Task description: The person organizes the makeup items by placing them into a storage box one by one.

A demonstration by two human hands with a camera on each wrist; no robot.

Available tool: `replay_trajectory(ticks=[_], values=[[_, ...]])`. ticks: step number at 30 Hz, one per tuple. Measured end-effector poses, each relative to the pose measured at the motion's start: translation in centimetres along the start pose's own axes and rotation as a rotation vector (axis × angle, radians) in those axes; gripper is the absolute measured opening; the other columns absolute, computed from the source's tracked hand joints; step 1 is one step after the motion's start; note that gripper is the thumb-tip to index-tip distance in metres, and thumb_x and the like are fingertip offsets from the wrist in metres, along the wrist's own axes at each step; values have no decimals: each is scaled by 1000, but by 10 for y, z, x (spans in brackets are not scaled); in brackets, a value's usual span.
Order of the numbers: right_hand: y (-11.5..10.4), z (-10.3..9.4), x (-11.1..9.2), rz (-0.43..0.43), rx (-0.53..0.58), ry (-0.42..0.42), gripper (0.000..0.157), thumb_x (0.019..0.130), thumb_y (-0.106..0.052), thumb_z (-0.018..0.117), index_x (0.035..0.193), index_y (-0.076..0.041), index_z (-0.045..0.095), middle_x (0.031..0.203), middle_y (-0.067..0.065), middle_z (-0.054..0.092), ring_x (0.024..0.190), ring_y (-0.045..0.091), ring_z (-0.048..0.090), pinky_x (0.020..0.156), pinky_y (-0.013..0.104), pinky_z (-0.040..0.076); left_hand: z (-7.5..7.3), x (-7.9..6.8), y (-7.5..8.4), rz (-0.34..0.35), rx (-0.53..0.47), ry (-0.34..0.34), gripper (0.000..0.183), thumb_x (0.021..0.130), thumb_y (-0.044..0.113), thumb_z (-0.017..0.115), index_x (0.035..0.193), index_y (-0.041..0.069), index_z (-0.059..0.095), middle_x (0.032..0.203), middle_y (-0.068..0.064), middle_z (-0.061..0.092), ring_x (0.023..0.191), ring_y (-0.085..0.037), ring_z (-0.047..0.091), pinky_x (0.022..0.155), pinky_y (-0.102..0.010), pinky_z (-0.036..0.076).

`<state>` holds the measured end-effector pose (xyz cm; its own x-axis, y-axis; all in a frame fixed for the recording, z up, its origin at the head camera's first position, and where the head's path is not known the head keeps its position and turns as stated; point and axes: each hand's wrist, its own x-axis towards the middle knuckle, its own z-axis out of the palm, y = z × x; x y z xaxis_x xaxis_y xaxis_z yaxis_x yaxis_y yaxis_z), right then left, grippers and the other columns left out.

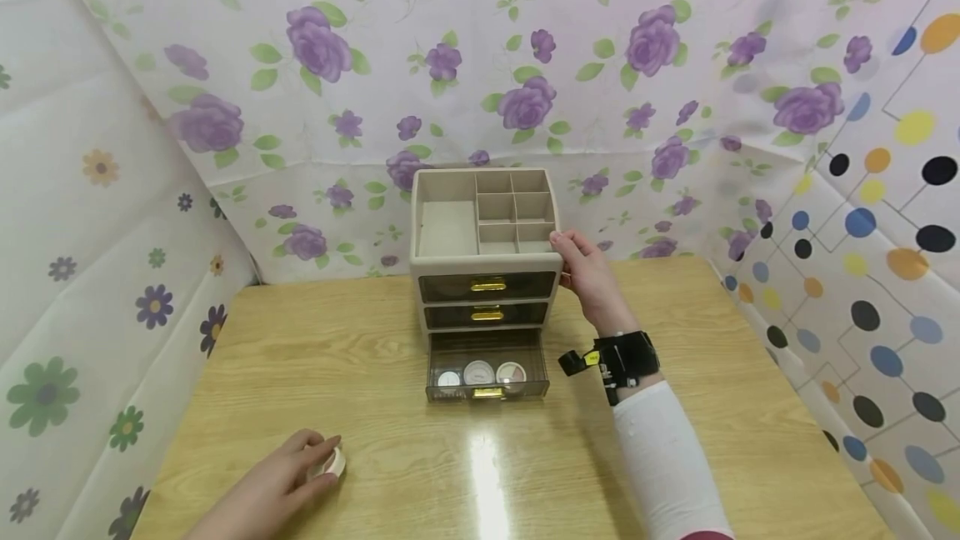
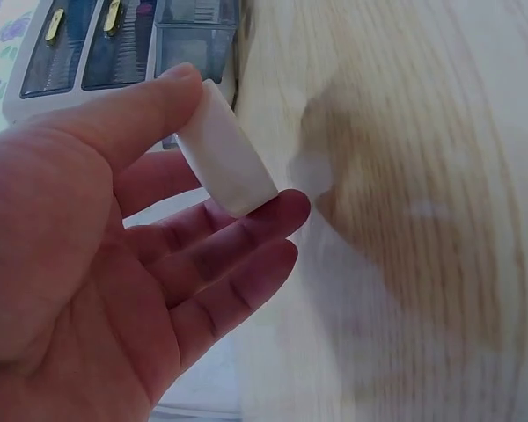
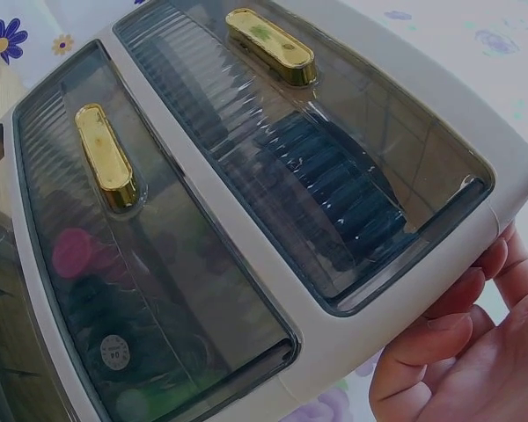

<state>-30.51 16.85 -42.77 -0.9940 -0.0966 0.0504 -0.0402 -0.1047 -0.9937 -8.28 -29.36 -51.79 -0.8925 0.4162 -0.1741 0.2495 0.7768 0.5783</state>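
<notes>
A beige desktop drawer organizer stands at the back of the table. Its bottom drawer is pulled out, with three small round cosmetic cases lying in it. At the organizer's upper right edge, my right hand grips the side, thumb on the rim. The right wrist view shows the fingers bent against the side wall. Low on the left, my left hand holds a small round white case between thumb and fingers, just above the table.
Two upper drawers with gold handles are closed; dark and pink items show through their fronts in the right wrist view. Divided compartments form the organizer's top. The wooden table meets flowered cloth behind and dotted cloth at right.
</notes>
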Motion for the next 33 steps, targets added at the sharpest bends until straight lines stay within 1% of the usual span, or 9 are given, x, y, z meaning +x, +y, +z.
replay_trajectory(ticks=[5,8,14,17,20,24,26,29,33], values=[[0,0,0,6,-1,2,29,109,-41,63,93,-17,57,86,0,59,83,14,63,76,31,47,-1,5,6,10,3,45,62,106,44,68,147,-2,62,118,4,55,90,1,52,77,-29,53],[0,-1,1,9,0,4,29,108,-41,63,94,-17,57,87,0,59,84,14,64,76,31,48,-2,12,11,16,-11,67,62,106,45,67,147,-1,62,120,6,56,89,0,52,76,-28,52],[1,0,1,13,4,7,28,109,-41,63,94,-17,57,88,0,60,85,14,64,77,31,48,-4,33,31,131,30,157,56,106,32,71,148,-2,60,127,3,59,96,-4,56,81,-30,54],[1,0,1,16,5,7,28,109,-41,62,94,-18,57,88,0,60,85,14,64,76,31,48,-5,46,46,184,29,197,56,105,28,73,150,-2,59,128,2,61,98,-8,58,82,-30,55],[1,2,2,17,6,7,29,109,-42,62,94,-17,58,88,0,61,85,15,63,77,32,48,-4,61,61,227,31,225,58,104,32,73,150,-1,59,130,1,62,102,-11,61,85,-32,57],[1,2,2,17,-1,3,30,108,-43,63,93,-18,58,89,1,61,85,14,63,77,32,48,-3,83,80,279,62,245,62,103,36,73,150,-3,58,137,-5,63,114,-19,66,96,-40,58],[1,1,2,16,2,4,29,109,-42,62,93,-18,58,87,0,61,83,14,63,75,31,47,-2,95,90,310,83,250,63,103,34,74,150,-4,56,139,-10,62,116,-23,67,99,-43,57],[2,1,2,11,18,10,29,109,-40,62,92,-17,57,83,0,60,79,13,60,72,29,46,0,115,103,355,115,266,64,102,30,75,150,-6,55,141,-14,61,112,-23,68,99,-42,57],[3,2,2,6,32,8,29,110,-39,61,93,-16,57,82,-1,60,79,12,61,71,28,47,3,136,119,382,116,280,59,101,27,77,146,-7,60,136,-16,62,106,-23,68,93,-41,59]])
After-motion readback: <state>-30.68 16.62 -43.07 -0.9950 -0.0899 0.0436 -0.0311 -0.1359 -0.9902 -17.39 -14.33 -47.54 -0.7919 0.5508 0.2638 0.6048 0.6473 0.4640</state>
